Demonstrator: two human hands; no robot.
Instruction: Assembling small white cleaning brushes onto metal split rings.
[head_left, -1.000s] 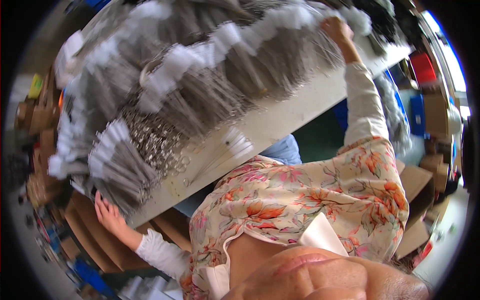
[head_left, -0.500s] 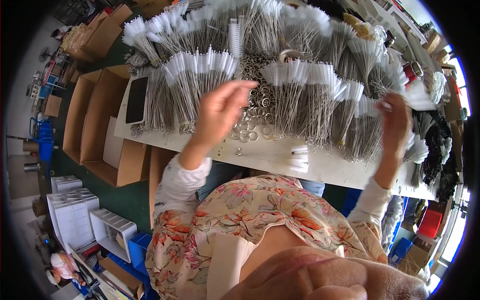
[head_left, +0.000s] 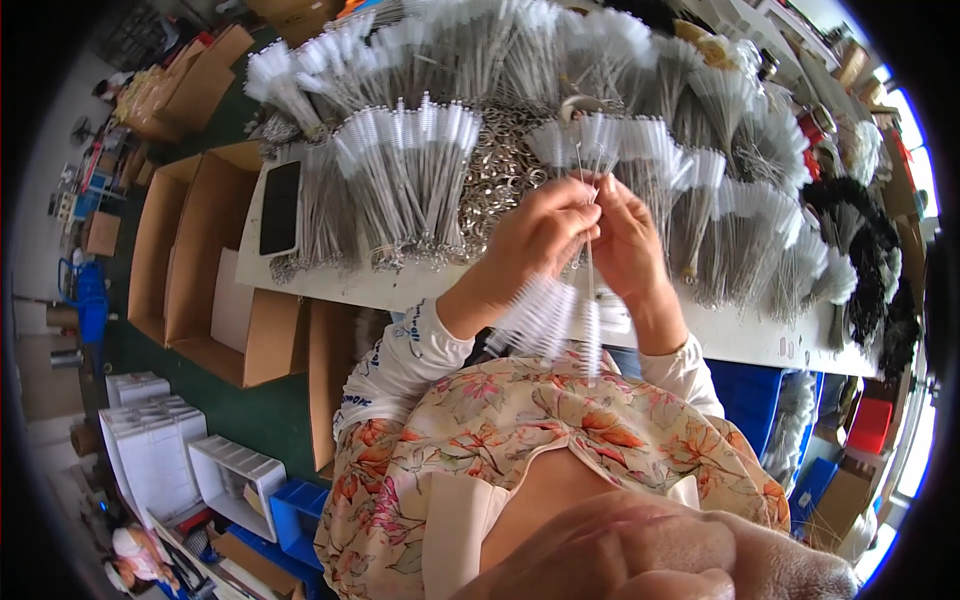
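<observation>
My left hand (head_left: pixel 540 232) and my right hand (head_left: pixel 634 240) meet above the front part of the table, fingertips pinched close together. Between them are thin wire-stemmed tube brushes (head_left: pixel 548 315), their white bristle ends hanging toward my lap and blurred by motion. One brush (head_left: pixel 591 335) hangs nearly straight down between the hands. Thin wire ends stick up above the fingertips. How many stems each hand grips is hidden by the fingers. Just beyond my left hand lies a heap of metal rings (head_left: pixel 495 165).
Bundles of white-bristled brushes (head_left: pixel 405 150) cover most of the table (head_left: pixel 340 288). A black-screened phone (head_left: pixel 280 208) lies at the left. Open cardboard boxes (head_left: pixel 215 250) stand left of the table, with white plastic crates (head_left: pixel 240 475) below. Black brushes (head_left: pixel 885 290) hang at the right edge.
Both hands have come together in front of me, the left moving right and the right moving left. Brushes now hang from between them, and the heap of rings is less covered.
</observation>
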